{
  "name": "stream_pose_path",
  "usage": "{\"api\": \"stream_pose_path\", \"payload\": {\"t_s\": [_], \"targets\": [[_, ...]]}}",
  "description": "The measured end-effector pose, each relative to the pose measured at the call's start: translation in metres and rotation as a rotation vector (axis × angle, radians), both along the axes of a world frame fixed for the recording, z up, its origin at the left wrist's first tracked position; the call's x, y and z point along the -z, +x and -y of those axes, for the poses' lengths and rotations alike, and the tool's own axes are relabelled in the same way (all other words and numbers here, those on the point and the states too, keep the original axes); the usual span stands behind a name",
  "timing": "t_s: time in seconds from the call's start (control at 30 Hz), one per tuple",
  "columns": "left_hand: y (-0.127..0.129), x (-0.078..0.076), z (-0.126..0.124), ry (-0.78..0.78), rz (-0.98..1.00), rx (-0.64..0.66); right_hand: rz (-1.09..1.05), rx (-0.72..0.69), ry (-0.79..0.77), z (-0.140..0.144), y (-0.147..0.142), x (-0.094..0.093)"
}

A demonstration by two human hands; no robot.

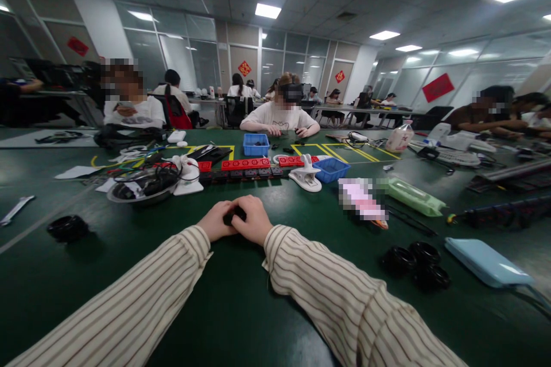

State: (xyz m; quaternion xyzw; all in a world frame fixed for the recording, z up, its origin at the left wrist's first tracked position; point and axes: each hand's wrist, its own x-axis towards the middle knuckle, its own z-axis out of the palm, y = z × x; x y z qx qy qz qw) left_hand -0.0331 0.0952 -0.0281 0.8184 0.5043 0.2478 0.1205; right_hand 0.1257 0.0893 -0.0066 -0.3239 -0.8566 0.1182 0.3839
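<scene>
Green desk (pixel 241 298) | left hand (pixel 215 221) and right hand (pixel 255 220) pressed together mid-desk, both closed around a small black part (pixel 233 215) | step, as judged: seating or assembling it; next calls for steady, aligned finger pressure.

This is a large open assembly workroom of the factory or office kind, with a grid ceiling of panel lights (pixel 267 10), glass partition walls (pixel 181 51) bearing red paper decorations (pixel 244 68), and rows of long work tables. The green tabletop (pixel 215 298) is marked with yellow tape lines (pixel 344 152) and strewn with red power strips (pixel 245 164), blue parts bins (pixel 255 144), a wrench (pixel 15 210), cables and black round parts (pixel 424 266). Several seated people (pixel 279 114) work with small parts at the same and farther tables.
</scene>
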Motion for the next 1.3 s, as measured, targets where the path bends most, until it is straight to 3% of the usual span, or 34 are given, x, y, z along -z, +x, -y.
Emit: {"api": "stream_pose_path", "payload": {"t_s": [0.1, 0.23, 0.47, 0.6, 0.83, 1.0, 1.3], "targets": [[-0.005, 0.003, -0.004, -0.077, 0.068, 0.070, 0.007, -0.072, 0.017, 0.000, 0.001, 0.000], [-0.001, 0.002, -0.001, -0.073, 0.068, 0.051, -0.037, -0.071, 0.030, 0.001, 0.002, 0.000], [0.013, -0.004, 0.012, 0.056, -0.129, -0.150, -0.040, 0.146, -0.021, 0.001, -0.001, 0.000], [0.014, -0.006, 0.012, 0.054, -0.215, -0.178, -0.003, 0.200, -0.047, 0.000, -0.002, 0.001], [0.000, 0.001, 0.001, -0.003, 0.001, 0.015, 0.005, -0.007, -0.010, 0.000, 0.000, 0.000], [-0.002, 0.002, 0.001, -0.023, 0.025, 0.030, -0.017, -0.085, 0.023, 0.001, 0.001, 0.000], [0.009, -0.007, 0.011, 0.055, -0.166, -0.147, 0.024, 0.182, -0.024, 0.001, -0.001, 0.001]]}}
